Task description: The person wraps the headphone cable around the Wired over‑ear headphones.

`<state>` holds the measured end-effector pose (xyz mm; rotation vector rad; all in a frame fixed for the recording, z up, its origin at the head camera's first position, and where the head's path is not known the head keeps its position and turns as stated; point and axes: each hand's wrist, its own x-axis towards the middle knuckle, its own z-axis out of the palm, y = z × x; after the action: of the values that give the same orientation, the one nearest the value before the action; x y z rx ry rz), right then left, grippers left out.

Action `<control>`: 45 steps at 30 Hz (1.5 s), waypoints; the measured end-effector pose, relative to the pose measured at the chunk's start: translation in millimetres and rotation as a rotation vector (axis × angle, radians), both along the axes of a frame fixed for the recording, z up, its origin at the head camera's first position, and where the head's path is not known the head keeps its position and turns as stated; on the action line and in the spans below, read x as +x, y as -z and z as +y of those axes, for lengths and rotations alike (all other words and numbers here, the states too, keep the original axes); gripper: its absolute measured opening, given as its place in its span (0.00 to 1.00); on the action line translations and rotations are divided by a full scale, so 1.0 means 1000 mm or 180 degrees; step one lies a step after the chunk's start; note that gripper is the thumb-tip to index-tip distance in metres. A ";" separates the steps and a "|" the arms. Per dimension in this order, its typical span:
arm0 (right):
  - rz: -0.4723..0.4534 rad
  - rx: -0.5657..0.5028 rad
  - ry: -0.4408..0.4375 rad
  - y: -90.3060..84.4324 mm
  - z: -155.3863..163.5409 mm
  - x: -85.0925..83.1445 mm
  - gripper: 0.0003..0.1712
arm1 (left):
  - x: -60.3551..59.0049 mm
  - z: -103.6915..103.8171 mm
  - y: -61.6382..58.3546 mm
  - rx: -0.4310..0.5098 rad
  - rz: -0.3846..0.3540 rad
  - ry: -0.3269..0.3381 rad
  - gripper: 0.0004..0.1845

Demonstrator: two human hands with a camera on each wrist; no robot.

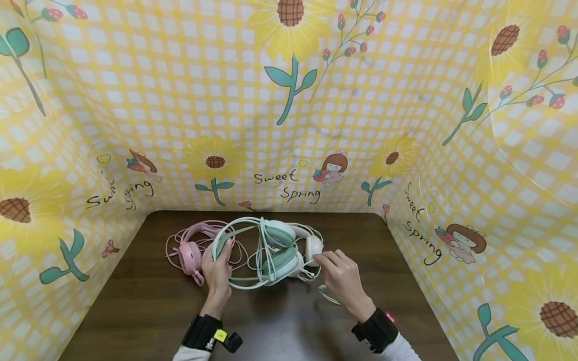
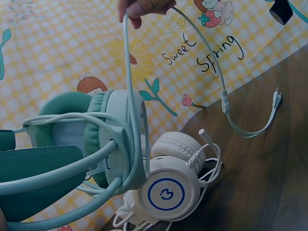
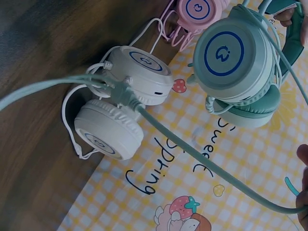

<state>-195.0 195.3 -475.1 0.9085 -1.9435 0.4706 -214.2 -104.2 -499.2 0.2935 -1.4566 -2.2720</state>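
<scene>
1. Currently untangling, by the look of it: left hand [image 1: 217, 268] wrapped around the band of the green headset [image 1: 275, 250], mid-table [image 1: 280, 326].
2. Right hand [image 1: 340, 276] pinching the green cable [image 2: 219, 82] just beside the white headset [image 1: 311, 246]; plug [image 2: 275, 96] lying loose on the wood.
3. Pink headset [image 1: 189, 253] touching the pile on the left, cords overlapping.
4. Next, probably: feeding the cable out of the loops around the green cups without dragging the white set along.

Head camera looks forward and down from above onto the table [image 1: 135, 311]; both wrist cameras sit close and low, facing the backdrop, sharing the green headphones [image 2: 72, 144] and white headphones [image 3: 125, 96] with the head view.
</scene>
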 end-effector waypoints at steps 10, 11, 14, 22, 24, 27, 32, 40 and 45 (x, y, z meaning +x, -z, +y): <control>0.0411 -0.0184 0.0030 -0.011 -0.011 -0.006 0.11 | 0.005 0.006 -0.005 -0.0187 0.0001 0.0265 0.15; 0.0423 -0.0205 0.0038 -0.012 -0.011 -0.006 0.11 | 0.005 0.006 -0.005 -0.0259 0.0017 0.0285 0.16; 0.0416 -0.0243 0.0054 -0.014 -0.014 -0.008 0.13 | 0.007 0.009 -0.004 -0.0437 0.0020 0.0348 0.17; 0.0209 -0.0065 0.0050 -0.018 -0.018 -0.010 0.13 | 0.013 0.013 -0.008 -0.0676 -0.0174 0.0479 0.12; 0.0145 0.0010 0.0029 -0.019 -0.018 -0.011 0.11 | 0.019 0.015 -0.017 -0.0707 -0.0194 0.0513 0.11; 0.0042 0.0116 0.0001 -0.021 -0.019 -0.014 0.10 | 0.027 0.017 -0.030 -0.0764 -0.0211 0.0534 0.10; 0.0060 0.0126 -0.0023 -0.020 -0.020 -0.019 0.18 | 0.026 0.017 -0.028 -0.0836 -0.0272 0.0516 0.12; 0.0010 0.0026 0.0155 -0.020 -0.023 -0.028 0.11 | 0.008 0.016 -0.001 -0.0869 -0.0223 0.0541 0.15; -0.0152 -0.0036 0.0251 -0.022 -0.026 -0.032 0.16 | 0.007 0.019 0.005 -0.1107 -0.0030 0.0632 0.15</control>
<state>-227.0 169.5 -453.0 0.8168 -2.0102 0.4605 -207.2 -85.4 -504.3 0.0552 -1.9230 -2.1099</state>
